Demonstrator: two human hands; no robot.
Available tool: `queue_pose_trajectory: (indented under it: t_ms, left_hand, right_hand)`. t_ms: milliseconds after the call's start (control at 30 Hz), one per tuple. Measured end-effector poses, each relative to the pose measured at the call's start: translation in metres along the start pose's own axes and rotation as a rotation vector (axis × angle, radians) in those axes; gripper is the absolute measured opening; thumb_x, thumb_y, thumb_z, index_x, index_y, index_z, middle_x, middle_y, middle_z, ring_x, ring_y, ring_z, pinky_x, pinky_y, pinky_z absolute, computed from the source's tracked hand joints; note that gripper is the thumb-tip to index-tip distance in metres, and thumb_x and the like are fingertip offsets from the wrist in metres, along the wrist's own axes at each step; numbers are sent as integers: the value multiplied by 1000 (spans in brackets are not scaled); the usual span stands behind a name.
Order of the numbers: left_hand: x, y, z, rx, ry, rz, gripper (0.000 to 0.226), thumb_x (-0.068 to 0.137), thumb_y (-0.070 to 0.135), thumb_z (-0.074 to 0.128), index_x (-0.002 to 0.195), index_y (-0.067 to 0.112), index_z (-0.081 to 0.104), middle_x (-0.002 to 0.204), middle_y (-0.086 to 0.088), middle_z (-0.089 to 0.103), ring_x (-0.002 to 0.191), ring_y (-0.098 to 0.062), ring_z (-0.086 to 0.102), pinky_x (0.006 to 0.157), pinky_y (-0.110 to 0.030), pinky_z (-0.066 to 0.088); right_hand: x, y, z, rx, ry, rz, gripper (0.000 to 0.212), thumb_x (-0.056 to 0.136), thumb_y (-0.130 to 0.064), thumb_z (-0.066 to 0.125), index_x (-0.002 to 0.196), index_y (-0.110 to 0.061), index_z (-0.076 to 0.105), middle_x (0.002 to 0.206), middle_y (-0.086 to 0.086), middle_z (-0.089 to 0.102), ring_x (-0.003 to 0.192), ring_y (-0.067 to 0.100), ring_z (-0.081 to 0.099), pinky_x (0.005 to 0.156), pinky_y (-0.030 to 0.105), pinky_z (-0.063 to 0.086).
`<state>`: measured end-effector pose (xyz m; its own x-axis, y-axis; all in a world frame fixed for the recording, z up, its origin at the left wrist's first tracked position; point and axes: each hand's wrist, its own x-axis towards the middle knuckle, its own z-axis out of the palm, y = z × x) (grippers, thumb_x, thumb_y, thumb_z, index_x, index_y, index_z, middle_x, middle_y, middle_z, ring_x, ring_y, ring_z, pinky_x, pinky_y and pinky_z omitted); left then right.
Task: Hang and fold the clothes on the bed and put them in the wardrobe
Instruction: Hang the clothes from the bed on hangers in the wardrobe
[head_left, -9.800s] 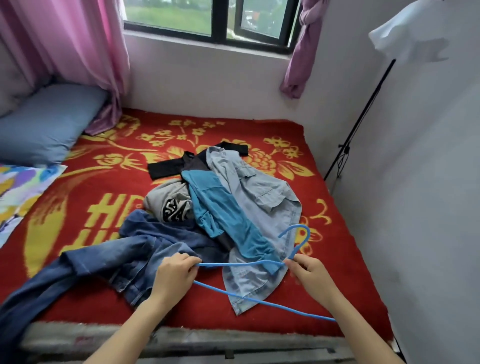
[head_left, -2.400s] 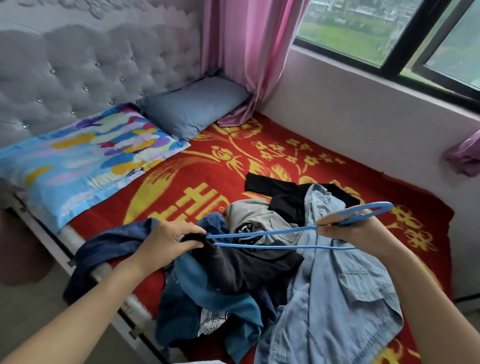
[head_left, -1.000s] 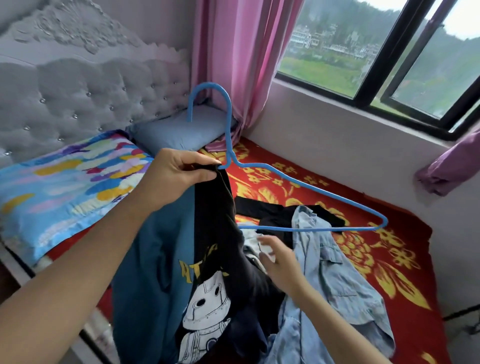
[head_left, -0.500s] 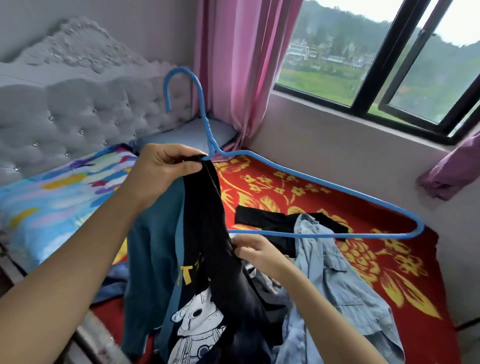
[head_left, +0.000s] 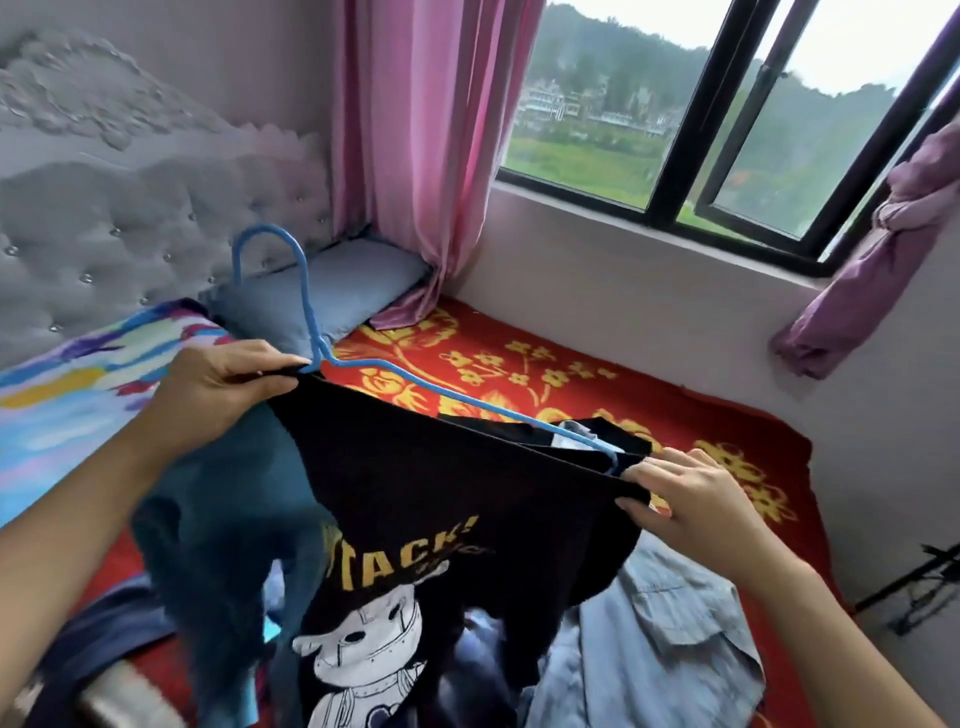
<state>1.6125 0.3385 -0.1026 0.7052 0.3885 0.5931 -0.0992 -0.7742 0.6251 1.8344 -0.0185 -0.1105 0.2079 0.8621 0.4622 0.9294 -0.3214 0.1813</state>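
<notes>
Far left, a patterned pillow (head_left: 78, 395) below a padded headboard (head_left: 130, 208). Left hand (head_left: 218, 387) pinched shut on the black T-shirt (head_left: 441, 499) and the neck of the blue hanger (head_left: 311, 332), held up over the bed (head_left: 727, 447). Shirt stretched across the middle, hanger's far arm tucked inside it. Right hand (head_left: 691, 499) gripping the shirt's other shoulder edge, tugging it over the hanger's end. Below right, a pale denim shirt (head_left: 665, 634) in a heap on the bed; darker clothes (head_left: 104, 629) low left. Early going, by the look of it: first shirt nearly hung, the rest unsorted, no wardrobe in sight, nothing stowed.
</notes>
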Motion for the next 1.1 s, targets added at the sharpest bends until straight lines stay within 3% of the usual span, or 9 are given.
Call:
queue_pose_trajectory:
  t_ms: [100,200,300,400,533,633,767,967,1100]
  left_hand:
    - [-1,-1,3,56,-29,7,29,73,0,68,102,5,68,85,6,72,79,15,57,78,-4,40]
    - [4,10,11,119,-25,97,23,79,-3,67,102,-8,67,84,-18,67,82,15,54,76,-8,40]
    - [11,39,27,156,-2,245,36,88,23,60,100,-10,66,82,5,61,88,21,48,78,-2,35]
    - [16,58,43,175,36,304,26,75,4,65,96,-10,69,87,16,55,87,18,49,80,-2,35]
    - [22,66,46,187,37,296,26,73,-1,70,98,-9,69,81,-14,67,79,3,54,76,-7,36]
    - [27,57,31,90,-27,200,36,71,-4,73,106,-4,67,82,5,70,79,20,52,73,-1,35]
    - [28,40,-4,12,-51,35,32,72,-5,72,93,19,70,72,25,66,67,17,53,66,-3,35]
    - [30,39,-51,67,-31,-56,59,72,4,74,73,61,65,70,37,62,58,14,51,60,2,34]
    - [14,40,-79,92,99,-107,69,71,2,75,74,69,60,67,22,65,51,13,49,56,4,33]
  right_hand:
    - [2,0,-13,67,-15,10,10,67,-19,70,70,-10,69,61,-6,64,56,14,62,56,22,44]
    - [17,-8,-26,233,-5,64,7,62,-8,66,68,-4,66,57,-2,58,53,12,51,54,19,40]
    - [49,-21,-40,392,-40,222,22,68,-14,55,87,-6,63,61,0,56,52,9,43,56,23,36]
    - [81,-35,-39,382,-145,209,35,87,-27,53,120,-13,55,74,7,63,65,18,52,68,33,42]
    - [107,-46,-38,172,-270,100,30,94,-37,49,74,-16,55,71,0,56,70,22,50,73,38,46]
    - [115,-34,-48,149,-285,106,31,93,-42,50,84,-18,66,81,-7,49,88,18,52,74,32,42]
    - [117,-6,-63,267,-219,227,27,89,-37,59,76,-16,70,98,-1,53,99,16,47,90,35,37]
    - [137,-4,-65,434,-246,270,29,91,-30,57,76,-7,67,96,7,55,80,16,52,81,35,44]
    - [164,-21,-61,528,-186,225,38,92,-30,54,78,5,59,78,12,52,61,9,41,65,26,35]
